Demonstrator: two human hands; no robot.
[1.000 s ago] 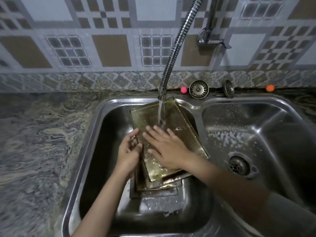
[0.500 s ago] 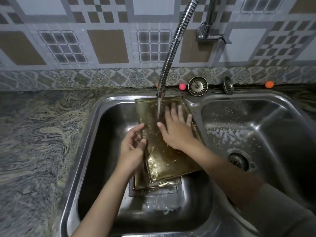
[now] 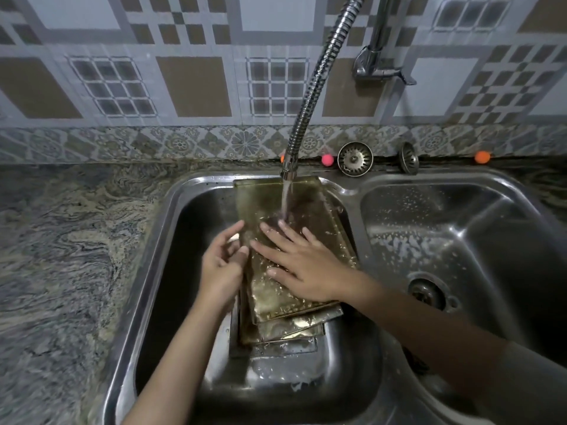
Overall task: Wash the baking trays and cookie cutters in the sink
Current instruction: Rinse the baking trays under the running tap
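At frame centre, the right hand has slid back down the top baking tray from under the tap, fingers spread flat, rubbing. The left hand still holds the tray's left edge, fingers curled round it. The rinse of this tray, propped on the stack in the left sink basin, looks to be mid-course.

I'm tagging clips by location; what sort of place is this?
Most likely a home kitchen: a steel double sink set in a stone countertop, a flexible tap running water onto gold baking trays, and patterned wall tiles behind.
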